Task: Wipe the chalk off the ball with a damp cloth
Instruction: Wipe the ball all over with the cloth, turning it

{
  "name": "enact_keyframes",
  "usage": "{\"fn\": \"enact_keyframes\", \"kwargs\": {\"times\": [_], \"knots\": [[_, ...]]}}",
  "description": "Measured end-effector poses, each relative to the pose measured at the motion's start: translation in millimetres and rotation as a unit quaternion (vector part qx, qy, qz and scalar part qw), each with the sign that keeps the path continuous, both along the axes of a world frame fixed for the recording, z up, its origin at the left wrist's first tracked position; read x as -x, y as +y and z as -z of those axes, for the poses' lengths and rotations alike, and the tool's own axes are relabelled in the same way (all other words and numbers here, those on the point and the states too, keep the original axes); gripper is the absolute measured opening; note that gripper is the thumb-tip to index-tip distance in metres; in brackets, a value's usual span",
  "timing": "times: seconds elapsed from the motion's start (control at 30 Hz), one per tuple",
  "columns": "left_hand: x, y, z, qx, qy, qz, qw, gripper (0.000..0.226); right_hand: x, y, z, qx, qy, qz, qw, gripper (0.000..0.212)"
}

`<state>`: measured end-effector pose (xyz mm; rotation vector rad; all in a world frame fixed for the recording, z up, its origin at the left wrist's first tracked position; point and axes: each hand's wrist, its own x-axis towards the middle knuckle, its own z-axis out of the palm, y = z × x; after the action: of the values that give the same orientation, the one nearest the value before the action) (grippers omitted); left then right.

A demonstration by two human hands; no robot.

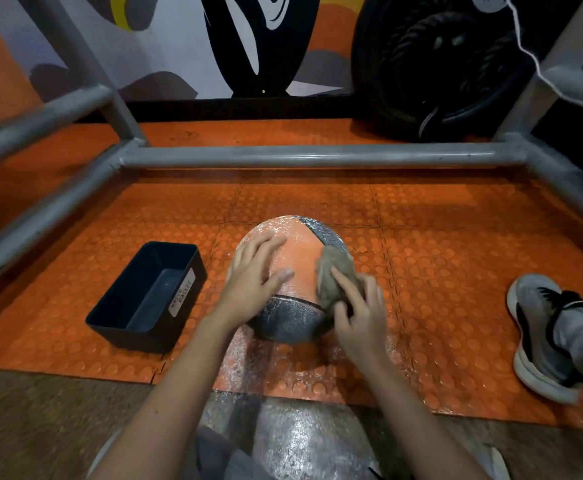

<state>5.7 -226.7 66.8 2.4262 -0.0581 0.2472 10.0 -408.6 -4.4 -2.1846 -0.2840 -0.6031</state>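
A black bin [148,296] sat just left of the left hand [255,275]. A grey shoe [542,334] lay well right of the right hand [359,317]. A pipe frame [317,155] ran beyond both, with a tyre [439,64] behind it. I counted one bin, one shoe, one ball [300,244], one cloth [337,275]. The ball rested on the orange mat [456,271] under both hands. The left lay flat on it, fingers spread. The right gripped the cloth against the ball's right side. Chalk whitened the ball beyond the fingers.
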Motion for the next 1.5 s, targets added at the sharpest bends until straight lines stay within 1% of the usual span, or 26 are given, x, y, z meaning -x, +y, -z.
{"fn": "enact_keyframes", "kwargs": {"times": [0.03, 0.1, 0.13, 0.17, 0.23, 0.27, 0.33, 0.37, 0.4, 0.47, 0.53, 0.57, 0.6, 0.67, 0.77, 0.83, 0.9, 0.97, 1.07, 1.1, 1.17, 1.23, 1.3, 1.37, 1.43, 1.5], "knots": [[1, 3, -2, 0.01, 0.005, 0.002, 1.0, 0.055, 5, -7, 15, 0.022, 0.027, 0.032, 0.999, 0.042], [-1, 6, -5, 0.052, 0.018, -0.01, 0.998, 0.051, 9, -25, 36, 0.042, 0.163, 0.123, 0.978, 0.037], [-2, 4, -8, 0.078, 0.014, -0.026, 0.997, 0.048, 10, -32, 38, 0.03, 0.217, 0.151, 0.964, 0.037], [-5, 0, -12, 0.1, 0.001, -0.049, 0.994, 0.044, 9, -34, 32, 0.002, 0.226, 0.16, 0.961, 0.036], [-13, -14, -18, 0.11, -0.026, -0.093, 0.989, 0.04, 1, -24, 4, -0.065, 0.163, 0.138, 0.975, 0.036], [-18, -22, -18, 0.09, -0.023, -0.106, 0.99, 0.041, -3, -14, -13, -0.086, 0.11, 0.115, 0.983, 0.036], [-25, -34, -11, 0.0, -0.009, -0.125, 0.992, 0.044, -10, 4, -39, -0.102, 0.021, 0.054, 0.993, 0.04], [-27, -36, -6, -0.043, -0.009, -0.135, 0.99, 0.045, -12, 10, -44, -0.095, 0.0, 0.024, 0.995, 0.042], [-28, -35, -2, -0.071, -0.014, -0.144, 0.987, 0.046, -13, 13, -42, -0.07, -0.005, 0.001, 0.998, 0.044], [-26, -27, 3, -0.086, -0.022, -0.15, 0.985, 0.048, -12, 8, -20, -0.009, 0.045, -0.022, 0.999, 0.044], [-18, -17, 5, -0.08, -0.027, -0.132, 0.988, 0.05, -11, -8, 7, 0.025, 0.16, 0.02, 0.987, 0.042], [-13, -13, 8, -0.077, -0.036, -0.124, 0.989, 0.051, -12, -16, 13, 0.035, 0.198, 0.052, 0.978, 0.041], [-8, -9, 10, -0.07, -0.052, -0.118, 0.989, 0.053, -14, -21, 12, 0.03, 0.205, 0.075, 0.975, 0.041], [1, -5, 15, -0.058, -0.089, -0.109, 0.988, 0.061, -18, -20, -7, -0.021, 0.146, 0.082, 0.986, 0.039], [12, -4, 25, -0.059, -0.119, -0.087, 0.987, 0.061, -19, 1, -47, -0.086, 0.008, 0.021, 0.996, 0.042], [19, -5, 29, -0.062, -0.129, -0.066, 0.988, 0.057, -12, 14, -55, -0.073, -0.044, -0.03, 0.996, 0.042], [23, -3, 32, -0.054, -0.127, -0.049, 0.989, 0.054, 0, 21, -38, -0.015, -0.056, -0.067, 0.996, 0.043], [26, -1, 32, -0.039, -0.127, -0.042, 0.99, 0.052, 12, 12, -4, 0.017, -0.046, -0.048, 0.998, 0.039], [29, -1, 29, -0.032, -0.125, -0.041, 0.991, 0.051, 8, -17, 15, -0.003, 0.102, 0.081, 0.991, 0.034], [29, -2, 29, -0.035, -0.122, -0.042, 0.991, 0.051, 4, -22, 10, -0.009, 0.122, 0.109, 0.986, 0.034], [28, -4, 29, -0.042, -0.122, -0.048, 0.991, 0.052, -4, -21, -17, -0.066, 0.077, 0.109, 0.989, 0.041], [27, -6, 29, -0.053, -0.12, -0.054, 0.99, 0.055, -6, -6, -47, -0.097, -0.011, 0.052, 0.994, 0.044], [26, -8, 30, -0.065, -0.12, -0.056, 0.989, 0.058, 0, 8, -58, -0.073, -0.063, -0.025, 0.995, 0.044], [27, -10, 30, -0.069, -0.123, -0.053, 0.989, 0.057, 6, 12, -39, -0.016, -0.06, -0.063, 0.996, 0.044], [28, -12, 29, -0.062, -0.122, -0.046, 0.99, 0.053, 10, 0, -8, 0.017, 0.003, -0.027, 0.999, 0.042], [29, -14, 29, -0.057, -0.118, -0.04, 0.991, 0.051, 6, -20, 10, 0.041, 0.131, 0.068, 0.988, 0.038]]}}
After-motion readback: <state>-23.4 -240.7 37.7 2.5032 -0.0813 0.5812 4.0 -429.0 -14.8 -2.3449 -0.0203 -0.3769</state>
